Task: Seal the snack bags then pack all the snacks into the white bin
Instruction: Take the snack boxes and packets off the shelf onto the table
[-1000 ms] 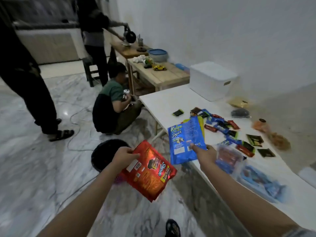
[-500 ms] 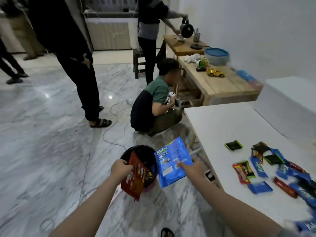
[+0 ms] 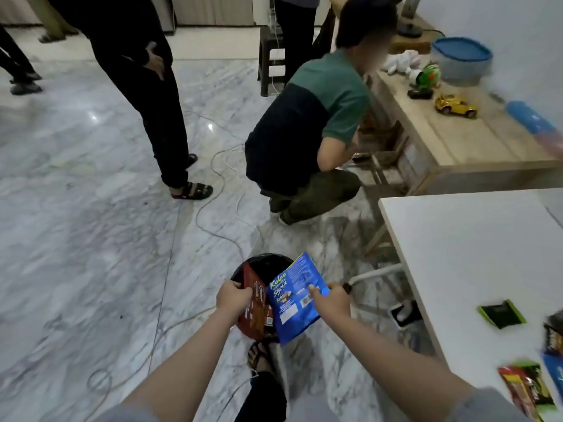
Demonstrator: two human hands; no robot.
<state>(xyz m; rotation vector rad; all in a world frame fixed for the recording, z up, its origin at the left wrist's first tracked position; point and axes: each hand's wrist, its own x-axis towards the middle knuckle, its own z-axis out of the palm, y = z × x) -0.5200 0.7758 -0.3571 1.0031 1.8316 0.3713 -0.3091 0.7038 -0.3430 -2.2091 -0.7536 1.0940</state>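
Both bags lowered over black bucket (image 3: 268,266) | hands: left (image 3: 233,298) red bag (image 3: 254,309), right (image 3: 330,301) blue bag (image 3: 294,296)

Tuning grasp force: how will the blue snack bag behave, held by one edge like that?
Likely floppy: the blue snack bag is thin film, pinched at one side by the right hand, and looks flat. Probably light, since that pinch carries it. Its glossy surface may be slippery.

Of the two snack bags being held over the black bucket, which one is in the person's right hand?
The blue bag, pinched at its edge by the right hand. The red bag beside it is gripped by the left hand.
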